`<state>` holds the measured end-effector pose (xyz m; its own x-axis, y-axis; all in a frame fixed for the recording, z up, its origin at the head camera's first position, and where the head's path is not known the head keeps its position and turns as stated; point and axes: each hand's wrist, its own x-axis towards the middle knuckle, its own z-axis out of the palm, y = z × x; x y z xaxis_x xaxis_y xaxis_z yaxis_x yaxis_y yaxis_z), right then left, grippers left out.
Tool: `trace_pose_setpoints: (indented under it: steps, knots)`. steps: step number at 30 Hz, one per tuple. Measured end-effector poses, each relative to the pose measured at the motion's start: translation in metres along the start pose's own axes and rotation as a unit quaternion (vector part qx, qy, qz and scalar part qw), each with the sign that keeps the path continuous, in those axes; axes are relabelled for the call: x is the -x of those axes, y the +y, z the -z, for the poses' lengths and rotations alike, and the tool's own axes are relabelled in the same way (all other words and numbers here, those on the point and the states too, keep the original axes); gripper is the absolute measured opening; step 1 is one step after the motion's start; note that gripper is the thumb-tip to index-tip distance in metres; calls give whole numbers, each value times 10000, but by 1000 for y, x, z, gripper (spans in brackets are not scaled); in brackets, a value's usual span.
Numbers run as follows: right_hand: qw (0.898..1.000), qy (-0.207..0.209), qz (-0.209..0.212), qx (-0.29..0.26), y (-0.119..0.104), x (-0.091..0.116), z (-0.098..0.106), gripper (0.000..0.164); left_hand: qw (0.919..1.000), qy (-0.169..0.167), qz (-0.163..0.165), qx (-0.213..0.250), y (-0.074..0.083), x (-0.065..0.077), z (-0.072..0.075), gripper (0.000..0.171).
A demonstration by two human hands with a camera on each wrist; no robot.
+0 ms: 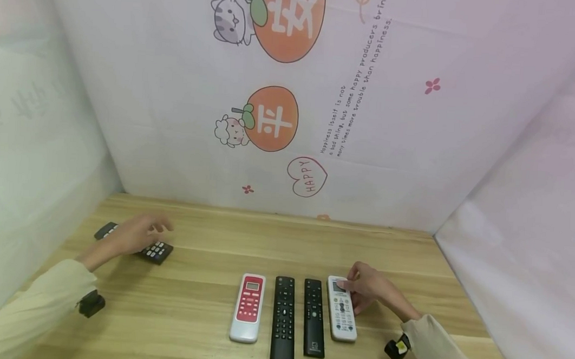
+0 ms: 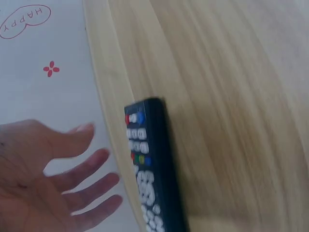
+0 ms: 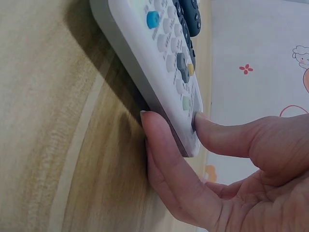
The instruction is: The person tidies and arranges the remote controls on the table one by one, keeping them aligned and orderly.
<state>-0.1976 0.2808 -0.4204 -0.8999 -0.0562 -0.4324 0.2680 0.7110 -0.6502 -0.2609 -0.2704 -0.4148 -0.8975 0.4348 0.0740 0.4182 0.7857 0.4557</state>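
Observation:
At the left of the table, a black remote control (image 1: 158, 252) with white and a few coloured buttons lies slanted. My left hand (image 1: 138, 234) hovers over it, fingers loosely spread; the left wrist view shows this hand (image 2: 53, 179) holding nothing beside the remote (image 2: 161, 164). Over on the right, my right hand (image 1: 371, 287) pinches the far end of a white remote control (image 1: 343, 319). Its thumb presses on the face near the small screen, and in the right wrist view the fingers (image 3: 161, 140) curl against the remote's side edge.
Left of the white remote, two long black remotes (image 1: 313, 327) (image 1: 283, 342) and a red-and-white remote (image 1: 245, 332) lie in a row on the wooden table (image 1: 187, 315). Printed white cloth (image 1: 390, 168) stands behind the table, with plain cloth on both sides.

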Motion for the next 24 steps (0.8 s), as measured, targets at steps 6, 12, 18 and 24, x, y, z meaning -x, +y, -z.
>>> trace_pose_setpoints:
  steps: [6,12,18,24]
  knots:
    - [9999,-7,158,-26,0,2,0,21,9973,-683,-173,-183,0,7,8,28]
    - [9997,26,247,-26,1,2,0,19,9944,-982,-269,-277,3,9,15,33]
    - [9997,60,233,-27,0,2,0,19,9943,-921,-180,-510,-5,11,16,32]
    - [9997,34,242,-26,0,3,-1,19,9919,-975,-33,-817,-8,16,14,45]
